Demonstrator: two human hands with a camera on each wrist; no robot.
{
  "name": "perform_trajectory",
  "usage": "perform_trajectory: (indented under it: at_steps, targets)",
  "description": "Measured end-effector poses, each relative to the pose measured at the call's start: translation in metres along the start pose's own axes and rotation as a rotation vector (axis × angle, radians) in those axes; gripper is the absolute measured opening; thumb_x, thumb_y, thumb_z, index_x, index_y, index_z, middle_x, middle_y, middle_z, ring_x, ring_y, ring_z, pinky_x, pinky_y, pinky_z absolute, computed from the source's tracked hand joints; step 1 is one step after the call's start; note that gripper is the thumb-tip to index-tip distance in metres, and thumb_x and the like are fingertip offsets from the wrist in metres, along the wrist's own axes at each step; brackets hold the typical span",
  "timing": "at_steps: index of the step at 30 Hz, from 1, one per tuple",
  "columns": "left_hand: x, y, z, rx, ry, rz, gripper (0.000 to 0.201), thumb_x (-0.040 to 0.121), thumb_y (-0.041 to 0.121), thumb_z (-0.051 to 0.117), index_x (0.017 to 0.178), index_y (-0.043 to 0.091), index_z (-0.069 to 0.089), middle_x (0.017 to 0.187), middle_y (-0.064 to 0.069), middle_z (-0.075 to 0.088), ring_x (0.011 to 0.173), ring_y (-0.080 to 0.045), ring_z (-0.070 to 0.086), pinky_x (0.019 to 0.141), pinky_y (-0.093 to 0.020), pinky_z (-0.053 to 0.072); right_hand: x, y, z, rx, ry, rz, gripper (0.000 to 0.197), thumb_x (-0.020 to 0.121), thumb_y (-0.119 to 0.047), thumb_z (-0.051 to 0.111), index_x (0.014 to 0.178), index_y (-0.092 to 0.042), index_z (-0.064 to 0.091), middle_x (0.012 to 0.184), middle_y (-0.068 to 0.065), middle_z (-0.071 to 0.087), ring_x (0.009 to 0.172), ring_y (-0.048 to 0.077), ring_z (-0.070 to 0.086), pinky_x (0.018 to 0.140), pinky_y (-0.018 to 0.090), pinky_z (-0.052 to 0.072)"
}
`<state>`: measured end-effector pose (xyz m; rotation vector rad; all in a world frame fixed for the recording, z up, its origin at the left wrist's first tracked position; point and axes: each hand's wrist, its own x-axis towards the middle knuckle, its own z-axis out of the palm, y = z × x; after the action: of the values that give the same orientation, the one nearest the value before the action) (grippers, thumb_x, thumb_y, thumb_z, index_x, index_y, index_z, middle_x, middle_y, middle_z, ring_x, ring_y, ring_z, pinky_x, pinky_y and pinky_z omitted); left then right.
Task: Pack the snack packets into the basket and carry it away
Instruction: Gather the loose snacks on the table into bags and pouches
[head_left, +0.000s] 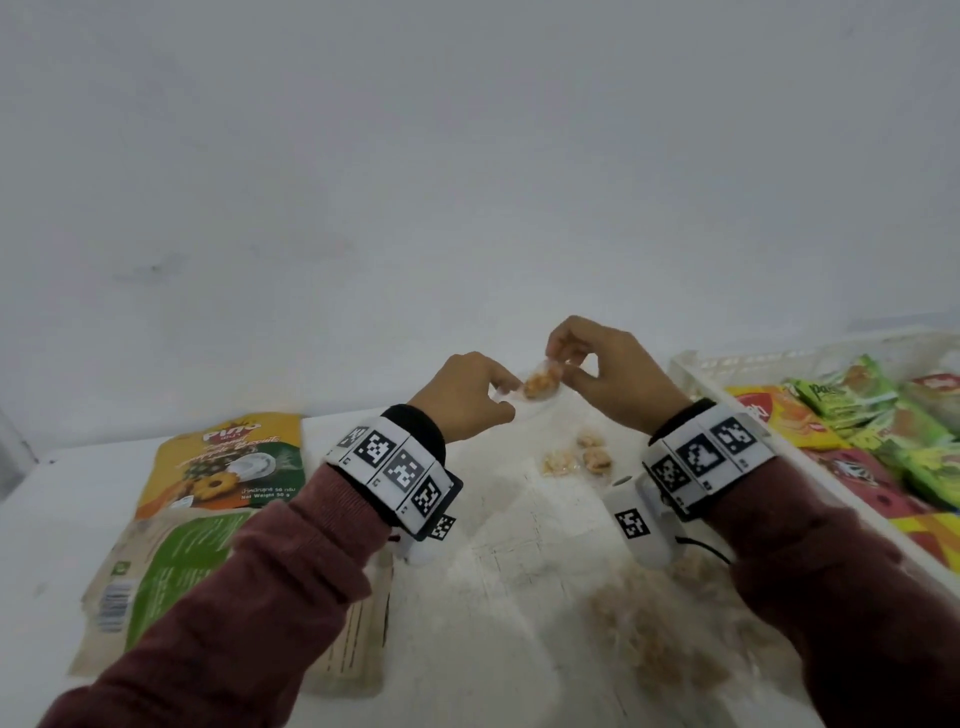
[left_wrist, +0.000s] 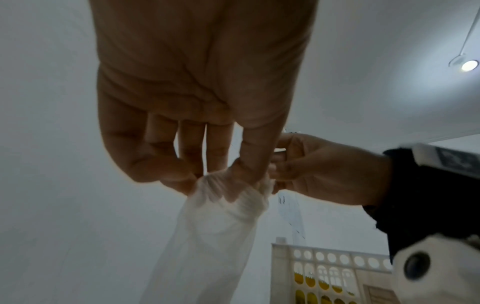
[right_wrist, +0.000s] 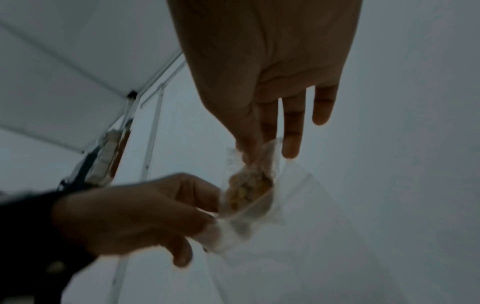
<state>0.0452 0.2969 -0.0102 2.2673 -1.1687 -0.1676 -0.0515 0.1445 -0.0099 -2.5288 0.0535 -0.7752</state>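
**Head cam check: small clear packet getting handled above the table, basket sitting off to the right**

Head view, going left to right: a big pineapple biscuit bag is lying flat on the white table at the far left, long axis running near to far, printed top pointing away. Next, the left hand is pinching one edge of a small clear packet with golden snack bits inside. The right hand is pinching the opposite edge between thumb and forefinger, other fingers sticking out loose. So both hands are clamped on the same packet, which is hanging in the air between them, long axis roughly left to right, tilted a bit.

A few more little packets are lying on the table just past the wrists. The white basket is sitting at the far right, already holding green and red bags.

My guess for doing this bit well: keeping the pinch on the sealed edges rather than squeezing the middle, so nothing is getting crushed, then swinging it right and laying it flat on top of the other bags.
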Motion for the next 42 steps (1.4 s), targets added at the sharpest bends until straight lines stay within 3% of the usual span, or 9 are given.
perform_trajectory:
  at_steps: [7, 13, 22, 26, 29, 32, 37, 40, 42]
  targets:
    - [-0.003, 0.0, 0.0, -0.058, -0.019, 0.023, 0.033, 0.081, 0.01, 0.06, 0.114, 0.014, 0.064, 0.117, 0.001, 0.063, 0.082, -0.007, 0.051, 0.076, -0.017, 0.038, -0.007, 0.003, 0.009, -0.098, -0.068, -0.013, 0.009, 0.083, -0.02, 0.066, 0.092, -0.02, 0.068, 0.09, -0.012, 0.065, 0.079, 0.009, 0.052, 0.084, 0.03, 0.041]
    - [-0.005, -0.006, -0.005, -0.046, -0.003, -0.001, 0.03, 0.084, 0.01, 0.056, 0.112, 0.015, 0.065, 0.117, 0.0, 0.062, 0.075, -0.004, 0.049, 0.077, -0.017, 0.037, 0.001, 0.025, 0.009, -0.026, 0.155, 0.134, 0.025, 0.085, 0.002, 0.051, 0.087, -0.017, 0.066, 0.088, -0.004, 0.063, 0.073, 0.013, 0.056, 0.072, 0.028, 0.046]
    - [-0.005, -0.011, -0.01, 0.0, 0.02, -0.034, 0.029, 0.086, 0.011, 0.052, 0.112, 0.017, 0.065, 0.122, 0.0, 0.059, 0.088, -0.01, 0.05, 0.084, -0.019, 0.039, 0.012, 0.05, 0.046, -0.368, -0.667, 0.354, 0.038, 0.077, -0.012, 0.072, 0.114, -0.007, 0.063, 0.117, 0.009, 0.06, 0.088, 0.014, 0.051, 0.063, 0.01, 0.037]
    - [-0.005, -0.014, -0.011, 0.004, 0.048, -0.053, 0.029, 0.088, 0.009, 0.05, 0.111, 0.016, 0.066, 0.124, -0.001, 0.059, 0.101, -0.018, 0.059, 0.082, -0.017, 0.038, 0.012, 0.055, 0.065, -0.513, -0.795, 0.346, 0.051, 0.071, -0.022, 0.078, 0.116, -0.011, 0.058, 0.118, 0.004, 0.053, 0.109, 0.021, 0.051, 0.092, 0.03, 0.042]
    - [-0.004, -0.015, -0.01, 0.006, 0.069, -0.056, 0.029, 0.088, 0.01, 0.049, 0.11, 0.016, 0.067, 0.122, -0.002, 0.06, 0.1, -0.018, 0.06, 0.08, -0.017, 0.038, 0.016, 0.056, 0.073, -0.586, -0.82, 0.3, 0.041, 0.072, -0.016, 0.077, 0.108, -0.01, 0.057, 0.102, 0.001, 0.05, 0.096, 0.017, 0.05, 0.085, 0.029, 0.043]
    - [-0.001, -0.016, -0.008, -0.009, 0.11, -0.063, 0.028, 0.088, 0.009, 0.05, 0.106, 0.016, 0.07, 0.117, -0.002, 0.063, 0.097, -0.018, 0.06, 0.078, -0.019, 0.04, 0.019, 0.055, 0.077, -0.692, -0.869, 0.233, 0.023, 0.08, -0.011, 0.066, 0.099, -0.014, 0.052, 0.107, 0.006, 0.056, 0.092, 0.021, 0.053, 0.08, 0.029, 0.043]
    - [0.002, -0.015, -0.006, 0.004, 0.138, -0.078, 0.031, 0.088, 0.01, 0.048, 0.113, 0.013, 0.066, 0.122, 0.0, 0.062, 0.11, -0.018, 0.057, 0.095, -0.031, 0.046, 0.022, 0.043, 0.069, -0.645, -0.628, 0.282, 0.029, 0.092, -0.01, 0.04, 0.115, -0.005, 0.057, 0.113, 0.012, 0.06, 0.103, 0.028, 0.059, 0.084, 0.033, 0.047]
    - [0.003, -0.017, -0.006, 0.016, 0.148, -0.098, 0.032, 0.088, 0.014, 0.048, 0.117, 0.014, 0.063, 0.125, 0.001, 0.061, 0.115, -0.017, 0.055, 0.097, -0.032, 0.045, 0.03, 0.047, 0.052, -0.577, -0.442, 0.337, 0.024, 0.091, -0.001, 0.032, 0.074, -0.002, 0.05, 0.076, 0.01, 0.054, 0.082, 0.027, 0.055, 0.059, 0.027, 0.038]
    - [0.003, -0.017, -0.006, 0.009, 0.15, -0.1, 0.033, 0.088, 0.014, 0.048, 0.118, 0.015, 0.063, 0.125, 0.001, 0.06, 0.116, -0.017, 0.054, 0.097, -0.031, 0.044, 0.031, 0.054, 0.041, -0.593, -0.39, 0.455, 0.033, 0.091, 0.0, 0.031, 0.06, -0.01, 0.031, 0.063, 0.004, 0.037, 0.077, 0.024, 0.046, 0.059, 0.028, 0.034]
